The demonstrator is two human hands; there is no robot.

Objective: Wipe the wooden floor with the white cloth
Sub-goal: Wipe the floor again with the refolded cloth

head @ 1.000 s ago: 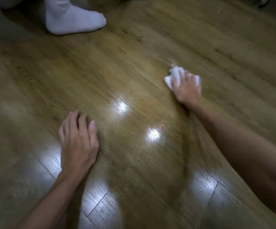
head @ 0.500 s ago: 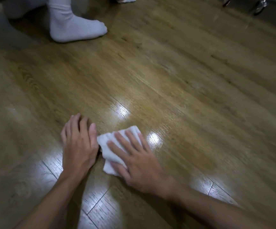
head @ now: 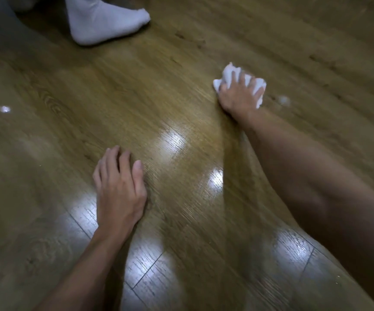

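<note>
The white cloth (head: 229, 71) is bunched up on the wooden floor (head: 159, 97), far out to the right of centre. My right hand (head: 237, 98) lies on top of it with the arm stretched out; the fingers are spread and curl into the cloth, which pokes out between them and at both sides. My left hand (head: 119, 189) rests flat on the floor nearer to me, left of centre, its fingers straight and holding nothing. The right arm is blurred.
Another person's foot in a white sock (head: 105, 19) stands on the floor at the top left. A small pale smudge (head: 284, 100) lies just right of the cloth. Ceiling lights glare on the glossy planks (head: 172, 140) between my hands.
Half a second ago my right hand pressed the cloth right beside my left hand; it has now swept the cloth away up and to the right. My left hand stays planted.
</note>
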